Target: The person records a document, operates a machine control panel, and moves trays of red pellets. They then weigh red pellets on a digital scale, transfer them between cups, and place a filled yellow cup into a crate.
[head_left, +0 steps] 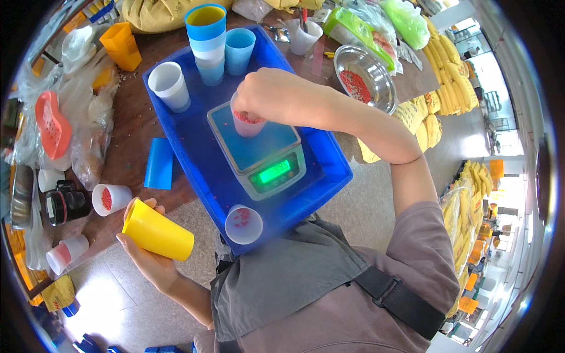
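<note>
My left hand (147, 259) is wrapped round a yellow plastic cup (159, 230), which lies tilted on its side in the fingers. The fingers of my right hand (259, 94) are bunched and dip into the mouth of a translucent cup (247, 127) holding red pellets. Whatever those fingertips pinch is hidden. That cup stands on a digital scale (244, 150) with a lit green display (275, 172). The scale sits in a blue tray (197, 170). Close to the tray's near edge is another translucent cup (243, 225) with a few red pellets inside.
A stack of cups (206, 41), a light-blue cup (239, 52) and a white cup (169, 86) stand in the tray's far part. A metal bowl (376, 76) of red pellets is at right. On the left lie a blue cup (159, 163), orange cups (121, 47) and plastic bags (97, 117).
</note>
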### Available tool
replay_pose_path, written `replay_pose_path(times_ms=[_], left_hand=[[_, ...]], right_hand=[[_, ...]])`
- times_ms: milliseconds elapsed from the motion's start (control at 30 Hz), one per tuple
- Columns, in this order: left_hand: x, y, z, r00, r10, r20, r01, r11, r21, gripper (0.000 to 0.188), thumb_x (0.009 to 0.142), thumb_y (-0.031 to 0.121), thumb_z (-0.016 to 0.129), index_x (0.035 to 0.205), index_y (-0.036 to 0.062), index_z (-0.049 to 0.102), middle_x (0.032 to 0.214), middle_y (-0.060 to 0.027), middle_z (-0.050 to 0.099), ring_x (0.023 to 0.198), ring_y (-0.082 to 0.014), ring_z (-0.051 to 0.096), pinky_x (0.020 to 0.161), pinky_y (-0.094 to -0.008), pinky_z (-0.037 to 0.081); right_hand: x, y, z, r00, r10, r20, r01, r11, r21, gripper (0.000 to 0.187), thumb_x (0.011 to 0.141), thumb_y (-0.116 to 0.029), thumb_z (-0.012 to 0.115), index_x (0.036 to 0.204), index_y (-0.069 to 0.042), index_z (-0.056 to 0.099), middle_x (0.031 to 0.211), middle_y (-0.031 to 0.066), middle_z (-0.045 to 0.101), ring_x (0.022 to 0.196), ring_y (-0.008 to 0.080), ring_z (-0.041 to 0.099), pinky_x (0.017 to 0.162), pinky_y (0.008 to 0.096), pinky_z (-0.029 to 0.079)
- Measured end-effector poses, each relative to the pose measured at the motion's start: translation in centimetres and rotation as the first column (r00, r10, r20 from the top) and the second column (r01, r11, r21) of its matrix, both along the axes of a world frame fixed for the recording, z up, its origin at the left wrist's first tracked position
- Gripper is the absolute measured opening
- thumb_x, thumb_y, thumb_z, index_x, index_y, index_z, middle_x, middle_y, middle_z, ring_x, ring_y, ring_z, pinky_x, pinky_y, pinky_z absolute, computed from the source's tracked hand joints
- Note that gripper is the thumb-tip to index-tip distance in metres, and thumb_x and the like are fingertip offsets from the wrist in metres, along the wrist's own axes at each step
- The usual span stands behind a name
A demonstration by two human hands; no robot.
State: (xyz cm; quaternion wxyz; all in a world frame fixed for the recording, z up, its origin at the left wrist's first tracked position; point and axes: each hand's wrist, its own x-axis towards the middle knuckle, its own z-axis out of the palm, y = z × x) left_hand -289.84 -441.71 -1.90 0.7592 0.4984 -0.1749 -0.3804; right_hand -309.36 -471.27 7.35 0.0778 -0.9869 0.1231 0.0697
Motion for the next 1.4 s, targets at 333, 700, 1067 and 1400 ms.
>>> replay_pose_path(times_ms=[333,700,1067,1400], left_hand=[[0.3,-0.3,0.6,0.999,-0.009,-0.042,0.009,1.0,-0.017,0.067,0.105,0.059,0.037,0.141,0.0046,0.051,0.124,-0.0174,0.066,0.111,-0.0255,0.07,0.091,-0.0335,0.06],[-1.5,-6.1,2.9,0.961,-0.186,0.206,0.192,0.981,-0.01,0.069,0.101,0.062,0.043,0.14,0.0054,0.05,0.122,-0.0175,0.067,0.11,-0.0252,0.069,0.089,-0.0359,0.06],[-4.6,-11.8,2.8,0.834,-0.462,0.302,0.436,0.887,0.155,0.067,0.097,0.054,0.061,0.138,0.0032,0.048,0.121,-0.0177,0.067,0.109,-0.0256,0.069,0.091,-0.0385,0.059],[-4.7,-9.7,3.5,0.867,-0.414,0.277,0.389,0.91,0.143,0.067,0.098,0.055,0.058,0.139,0.0019,0.048,0.121,-0.0193,0.067,0.109,-0.0269,0.07,0.092,-0.0389,0.059]], right_hand=[[-3.1,-1.1,1.7,0.877,-0.036,0.479,-0.075,0.975,0.209,0.016,0.085,-0.008,0.071,0.099,-0.003,0.074,0.09,0.0104,0.072,0.08,0.0279,0.07,0.07,0.0329,0.054],[-20.7,-9.0,-1.2,0.56,-0.698,0.446,0.766,0.642,0.042,0.02,0.091,-0.011,0.071,0.109,-0.004,0.075,0.095,0.014,0.076,0.083,0.0229,0.074,0.079,0.0306,0.056],[-14.1,-4.3,-3.5,0.688,-0.44,0.578,0.415,0.891,0.185,0.017,0.091,-0.011,0.072,0.107,-0.006,0.075,0.099,0.0107,0.076,0.086,0.0224,0.074,0.076,0.0309,0.056],[-11.7,-6.1,-3.7,0.693,-0.33,0.64,0.46,0.887,-0.041,0.014,0.093,-0.013,0.068,0.104,-0.006,0.071,0.095,0.0129,0.073,0.083,0.0283,0.071,0.075,0.0343,0.055]])
